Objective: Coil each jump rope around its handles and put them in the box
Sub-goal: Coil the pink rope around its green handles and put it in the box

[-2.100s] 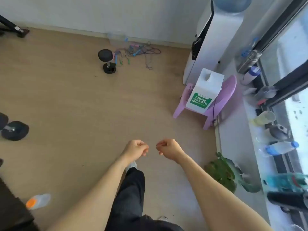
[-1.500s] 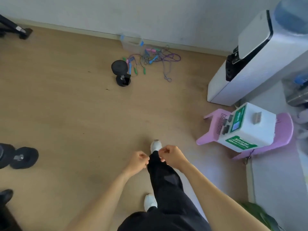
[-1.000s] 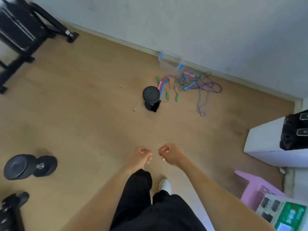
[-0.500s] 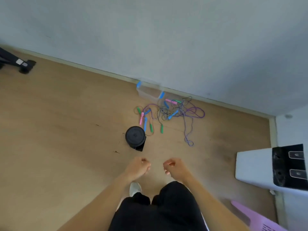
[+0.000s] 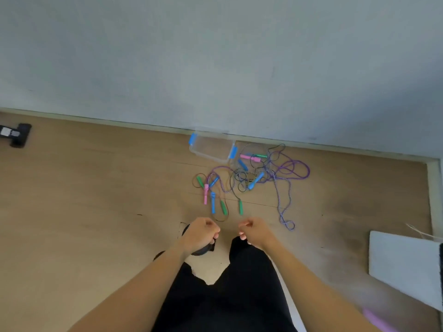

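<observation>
Standing over a tangle of jump ropes [image 5: 249, 180] on the wooden floor [image 5: 96, 188], just short of the wall, with a clear plastic box [image 5: 211, 147] touching the skirting behind them. Both arms stretched forward, left hand [image 5: 200, 234] and right hand [image 5: 255, 232] curled into loose fists, holding nothing, hovering near the closest handles but not touching any. No rope coiled yet, none in the box; whole task ahead. Best to crouch first, then pick one rope by colour rather than grabbing into the knot: the green handle [image 5: 240, 207] nearest the right hand looks like an easy start, though its partner handle cannot be matched with certainty from here. Worth tracing that cord back through the pile and easing it free slowly, since several cords cross in the middle and a sharp tug would likely tighten the snarl. Once free, pair both handles side by side in one hand and wind the cord round them snugly with the other, tucking the end so it holds. Mind the dark round weight [image 5: 200, 250] under the left hand, close to the feet, a likely trip or knock when kneeling. Striped purple cord [image 5: 284, 204] trailing well out to the right, probably simplest left for last.
</observation>
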